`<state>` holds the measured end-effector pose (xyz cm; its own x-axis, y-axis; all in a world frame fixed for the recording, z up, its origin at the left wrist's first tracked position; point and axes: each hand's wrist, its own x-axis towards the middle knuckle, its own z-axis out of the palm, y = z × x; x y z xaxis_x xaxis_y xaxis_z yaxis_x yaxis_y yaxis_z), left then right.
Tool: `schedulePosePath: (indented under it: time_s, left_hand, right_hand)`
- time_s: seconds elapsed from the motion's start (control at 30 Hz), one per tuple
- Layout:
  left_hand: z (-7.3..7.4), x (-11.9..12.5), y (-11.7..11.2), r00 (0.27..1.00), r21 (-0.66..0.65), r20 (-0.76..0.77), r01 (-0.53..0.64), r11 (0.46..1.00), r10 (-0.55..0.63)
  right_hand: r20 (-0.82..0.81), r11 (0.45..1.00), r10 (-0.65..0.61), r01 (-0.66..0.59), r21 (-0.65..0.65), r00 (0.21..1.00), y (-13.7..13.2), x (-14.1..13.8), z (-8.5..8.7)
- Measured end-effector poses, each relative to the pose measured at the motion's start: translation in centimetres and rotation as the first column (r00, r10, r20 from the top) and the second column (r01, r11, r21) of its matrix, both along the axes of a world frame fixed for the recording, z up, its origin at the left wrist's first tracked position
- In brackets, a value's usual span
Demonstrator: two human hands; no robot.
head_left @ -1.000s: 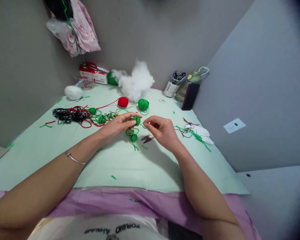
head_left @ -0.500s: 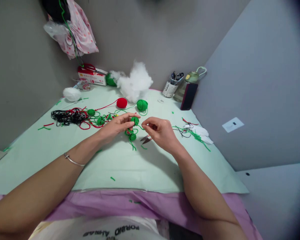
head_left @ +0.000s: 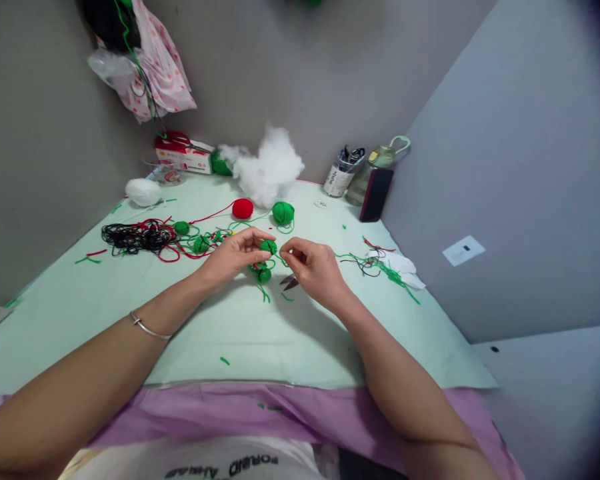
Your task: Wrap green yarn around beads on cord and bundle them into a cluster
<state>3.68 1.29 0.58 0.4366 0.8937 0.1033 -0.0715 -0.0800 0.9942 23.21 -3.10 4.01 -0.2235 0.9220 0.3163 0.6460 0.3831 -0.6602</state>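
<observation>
My left hand is closed on a small green crocheted ball with dark marks, held between thumb and fingers. Close by on its right, my right hand pinches at the green yarn by the ball; whether a needle or hook is in the pinch is too small to tell. Just below the left fingers lies another small green ball with yarn tails hanging toward me. Dark-bladed thread snips rest under my right hand, their handles hidden by it.
A black yarn tangle lies left among red and green strands. Behind are a red yarn ball, a green yarn ball and white stuffing. A pen cup, bottle and phone stand back right. Yarn scraps lie right.
My right hand has come slightly closer to the left, and the yarn between them is slacker. The held ball has turned a little and sits slightly lower.
</observation>
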Motion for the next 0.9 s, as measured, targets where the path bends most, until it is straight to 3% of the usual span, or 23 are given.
schedulePosePath:
  time_s: [0.13,0.27,0.5,0.77,0.9]
  left_hand:
    - [0.1,0.3,-0.2,0.998,-0.029,0.049,-0.048,0.998,0.05]
    - [0.4,0.4,-0.4,0.99,-0.016,0.087,-0.106,0.994,0.107]
    - [0.7,0.4,-0.4,0.983,-0.019,0.111,-0.147,0.989,0.148]
    - [0.4,0.7,-0.8,0.979,-0.063,0.16,-0.114,0.991,0.123]
    - [0.1,1.0,-0.9,0.978,-0.059,0.178,-0.101,0.993,0.11]
  right_hand:
    - [-0.154,0.997,-0.044,0.034,-0.063,0.987,0.6,-0.6,-1.2]
    - [-0.355,0.988,-0.027,-0.03,-0.152,0.934,1.1,-0.8,-1.8]
    - [-0.414,0.976,-0.057,-0.036,-0.214,0.908,1.2,-0.5,-1.3]
    - [-0.64,0.942,-0.077,-0.154,-0.298,0.764,1.0,-1.4,-1.4]
    - [-0.637,0.942,-0.094,-0.138,-0.305,0.765,1.0,-1.7,-1.4]
